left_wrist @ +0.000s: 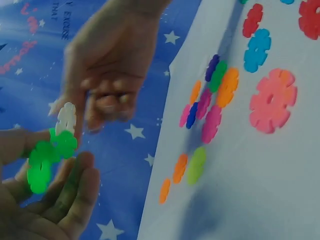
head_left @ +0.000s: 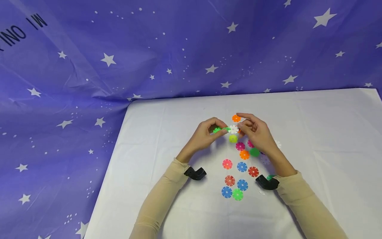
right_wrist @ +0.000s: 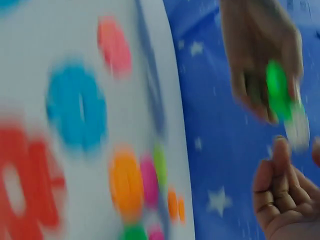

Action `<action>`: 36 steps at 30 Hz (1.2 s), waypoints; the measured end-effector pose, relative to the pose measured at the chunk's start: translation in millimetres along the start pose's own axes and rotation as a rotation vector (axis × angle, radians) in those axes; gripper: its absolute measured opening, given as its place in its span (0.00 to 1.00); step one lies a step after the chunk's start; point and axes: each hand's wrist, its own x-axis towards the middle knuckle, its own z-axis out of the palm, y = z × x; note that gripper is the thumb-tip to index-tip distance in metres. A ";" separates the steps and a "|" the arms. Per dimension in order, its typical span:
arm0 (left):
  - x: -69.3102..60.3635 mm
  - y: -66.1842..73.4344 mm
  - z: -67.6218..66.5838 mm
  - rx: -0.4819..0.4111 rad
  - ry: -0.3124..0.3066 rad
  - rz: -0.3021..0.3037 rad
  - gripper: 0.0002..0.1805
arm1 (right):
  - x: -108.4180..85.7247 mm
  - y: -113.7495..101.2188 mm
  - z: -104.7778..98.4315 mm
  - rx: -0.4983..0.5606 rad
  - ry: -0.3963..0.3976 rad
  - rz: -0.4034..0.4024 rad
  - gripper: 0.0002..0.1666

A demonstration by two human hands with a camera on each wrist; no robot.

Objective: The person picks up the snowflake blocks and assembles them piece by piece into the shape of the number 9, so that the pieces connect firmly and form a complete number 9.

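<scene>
My left hand pinches a small joined piece of flower-shaped plastic discs over the table. Its green discs sit between the thumb and fingers. A white disc is slotted at the end of the piece that faces the other hand. Beside that white disc is my right hand, its index finger stretched out and its other fingers bent. In the right wrist view, the right fingertips are apart from the white disc, with no disc between them; this view is blurred.
Loose discs lie on the white-covered table below the hands, among them a yellow-green disc, a pink disc, a blue disc and a red disc. A purple star-patterned cloth hangs behind the table.
</scene>
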 end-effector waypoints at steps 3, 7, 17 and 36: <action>0.7 -0.3 -4.8 -0.093 -0.019 -0.077 0.07 | -0.9 13.3 -26.6 -0.237 -0.023 0.010 0.22; 1.8 -2.4 -10.6 -0.145 -0.034 -0.113 0.14 | -4.9 32.1 -56.2 -0.498 -0.109 0.080 0.22; 1.8 -6.7 -13.9 -0.077 -0.075 -0.079 0.20 | -3.7 47.9 -63.6 -0.649 -0.298 0.104 0.19; -0.9 -1.4 -9.3 0.187 -0.163 0.045 0.24 | -0.5 6.7 -26.8 -0.456 -0.151 -0.221 0.12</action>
